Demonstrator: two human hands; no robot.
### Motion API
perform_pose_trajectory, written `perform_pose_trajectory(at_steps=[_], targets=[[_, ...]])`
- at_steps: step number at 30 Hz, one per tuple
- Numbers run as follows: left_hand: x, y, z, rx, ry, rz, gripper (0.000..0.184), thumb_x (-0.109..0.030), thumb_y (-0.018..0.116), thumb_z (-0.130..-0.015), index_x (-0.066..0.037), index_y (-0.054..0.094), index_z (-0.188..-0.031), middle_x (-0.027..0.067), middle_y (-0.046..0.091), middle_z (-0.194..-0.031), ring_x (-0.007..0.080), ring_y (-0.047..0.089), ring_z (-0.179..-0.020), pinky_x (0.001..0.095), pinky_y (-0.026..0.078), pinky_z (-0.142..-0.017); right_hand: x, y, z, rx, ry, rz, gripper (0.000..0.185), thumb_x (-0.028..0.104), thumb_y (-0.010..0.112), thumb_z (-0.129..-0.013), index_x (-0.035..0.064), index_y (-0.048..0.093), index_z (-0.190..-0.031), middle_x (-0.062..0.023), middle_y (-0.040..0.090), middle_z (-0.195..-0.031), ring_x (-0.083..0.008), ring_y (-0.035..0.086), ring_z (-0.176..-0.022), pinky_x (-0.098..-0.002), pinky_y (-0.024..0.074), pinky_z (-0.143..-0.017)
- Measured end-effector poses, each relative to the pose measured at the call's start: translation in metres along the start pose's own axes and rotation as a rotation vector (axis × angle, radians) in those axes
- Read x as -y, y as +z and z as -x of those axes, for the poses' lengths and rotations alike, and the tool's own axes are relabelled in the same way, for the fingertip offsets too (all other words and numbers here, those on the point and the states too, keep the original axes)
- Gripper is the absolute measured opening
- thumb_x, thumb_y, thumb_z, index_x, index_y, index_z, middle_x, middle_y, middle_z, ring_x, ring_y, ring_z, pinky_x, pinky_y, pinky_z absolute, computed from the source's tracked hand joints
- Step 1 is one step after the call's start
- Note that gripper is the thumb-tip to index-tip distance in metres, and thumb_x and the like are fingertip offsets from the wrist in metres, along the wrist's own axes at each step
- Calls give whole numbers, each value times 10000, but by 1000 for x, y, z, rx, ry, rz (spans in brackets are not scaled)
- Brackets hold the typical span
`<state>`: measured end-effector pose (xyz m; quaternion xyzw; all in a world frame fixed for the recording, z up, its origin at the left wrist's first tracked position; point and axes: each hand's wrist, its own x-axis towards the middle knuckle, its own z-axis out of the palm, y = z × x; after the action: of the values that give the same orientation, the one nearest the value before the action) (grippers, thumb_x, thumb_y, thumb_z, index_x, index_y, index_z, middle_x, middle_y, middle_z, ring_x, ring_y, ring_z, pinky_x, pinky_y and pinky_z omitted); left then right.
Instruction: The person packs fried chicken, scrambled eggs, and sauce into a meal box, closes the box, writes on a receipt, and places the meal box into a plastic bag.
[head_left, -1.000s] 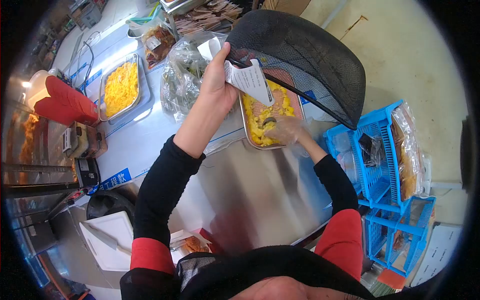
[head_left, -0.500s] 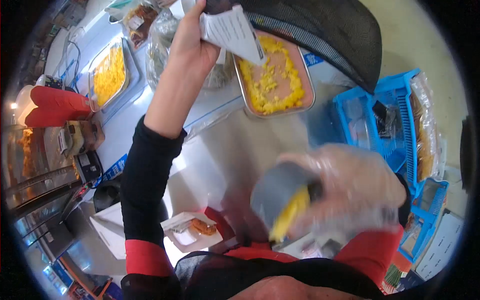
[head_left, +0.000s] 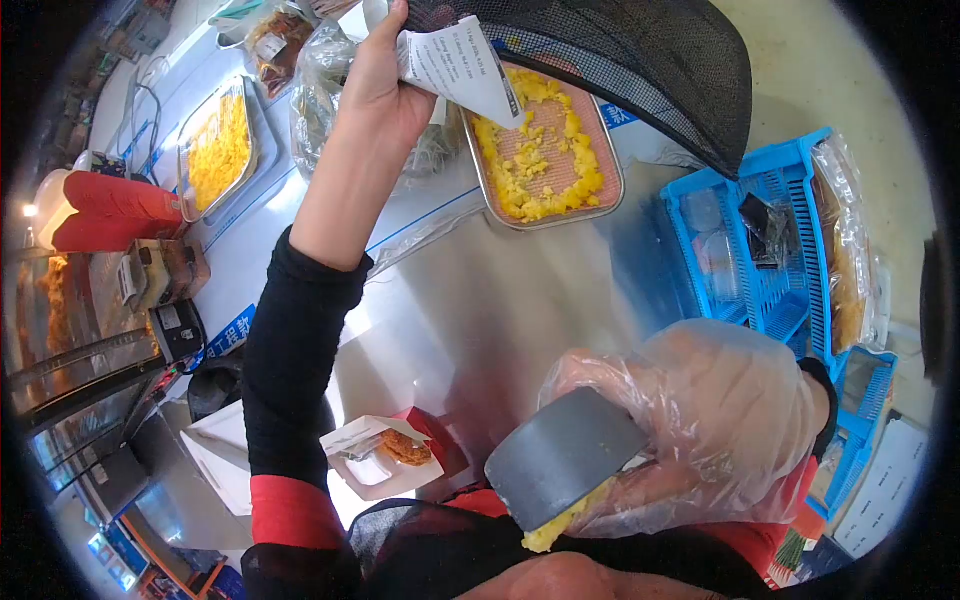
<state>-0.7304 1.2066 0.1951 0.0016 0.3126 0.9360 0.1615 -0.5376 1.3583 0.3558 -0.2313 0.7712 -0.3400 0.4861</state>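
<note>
My left hand (head_left: pixel 385 95) is raised at the top, its fingers closed on the edge of a black mesh food cover (head_left: pixel 690 80). A printed paper slip (head_left: pixel 455 70) hangs from the same hand. Beneath the lifted cover lies a metal tray (head_left: pixel 555 222) with crumbled yellow scrambled egg (head_left: pixel 580 185) on a pink perforated base. Near my body, my right hand (head_left: pixel 700 430), in a clear plastic glove, grips a dark grey flat scoop (head_left: pixel 570 455). Some yellow egg shows under the blade's lower edge; the handle is hidden by the glove.
An open food box (head_left: pixel 350 440) with a fried piece (head_left: pixel 405 447) sits near my body. A second tray of yellow food (head_left: pixel 220 150) and red cartons (head_left: pixel 115 210) stand left. Blue baskets (head_left: pixel 770 185) with packets are right. Plastic bags (head_left: pixel 325 90) lie behind my left forearm.
My right hand has moved down toward my body and turned the scoop, so its grey face now shows more. My left hand and the cover have barely shifted.
</note>
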Motion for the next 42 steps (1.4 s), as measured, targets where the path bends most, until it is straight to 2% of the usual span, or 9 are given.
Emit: perform_pose_trajectory(at_steps=[11, 16, 19, 21, 25, 27, 30, 33, 42], targets=[[1, -6, 3, -9, -6, -20, 266, -247, 455, -932, -50, 517, -1099, 82, 614, -950, 209, 602, -838, 348, 513, -764, -1, 2, 1, -14, 198, -63, 465, 406, 739, -687, 139, 563, -1025, -107, 648, -819, -280, 634, -754, -337, 471, -651], [5, -15, 13, -126, -103, -143, 265, -236, 385, -964, -38, 491, -1104, 91, 593, -947, 234, 592, -839, 381, 497, -775, -55, 51, -25, -149, 215, -20, 663, 486, 608, -789, -22, 470, -1190, -233, 615, -974, -317, 604, -918, -373, 464, -780], [8, -30, 20, -162, -230, -154, 218, -219, 463, -925, -39, 533, -1024, 91, 606, -891, 234, 592, -814, 366, 490, -758, -102, 124, -65, 3, 36, -617, 530, 376, 604, -828, 17, 491, -1201, -148, 623, -943, -174, 588, -916, -293, 445, -794], [20, -45, 18, -132, -269, -73, 166, -169, 478, -907, -31, 533, -980, 106, 604, -832, 243, 595, -726, 364, 500, -683, -123, 195, -83, 88, 110, -1157, 530, 380, 509, -890, -30, 456, -1221, -161, 615, -1007, -196, 570, -942, -324, 435, -869], [19, -40, 39, -180, -176, -218, 124, -124, 494, -863, -16, 539, -901, 116, 577, -765, 239, 579, -676, 370, 483, -607, -108, 265, -141, 509, 66, -465, 454, 351, 413, -930, -1, 451, -1215, -166, 626, -983, -224, 602, -916, -376, 457, -820], [25, -34, 40, -245, -146, -184, 164, -93, 493, -865, 29, 503, -974, 142, 584, -848, 270, 594, -753, 398, 498, -674, -101, 307, -163, 163, -392, 116, 515, 393, 436, -893, 33, 408, -1261, -190, 626, -929, -305, 624, -826, -425, 478, -738], [43, -36, 27, -312, -74, -9, 239, -29, 491, -851, 90, 450, -1054, 180, 583, -925, 309, 604, -802, 448, 508, -706, -85, 336, -193, -155, 78, -298, 570, 395, 511, -835, 59, 385, -1278, -180, 618, -850, -360, 609, -699, -458, 479, -664], [62, -52, 11, -347, -21, 108, 254, 5, 493, -832, 103, 434, -1059, 196, 567, -920, 318, 598, -764, 491, 501, -664, -56, 311, -193, -436, 200, 32, 532, 307, 564, -784, 147, 429, -1273, -201, 569, -736, -371, 591, -688, -452, 473, -670], [67, -49, 16, -295, -42, 217, 210, 17, 484, -823, 93, 450, -1016, 186, 565, -893, 321, 599, -746, 515, 498, -673, -91, 338, -207, -749, -106, 605, 433, 142, 516, -782, 173, 512, -1214, -158, 572, -833, -323, 596, -738, -430, 479, -601]])
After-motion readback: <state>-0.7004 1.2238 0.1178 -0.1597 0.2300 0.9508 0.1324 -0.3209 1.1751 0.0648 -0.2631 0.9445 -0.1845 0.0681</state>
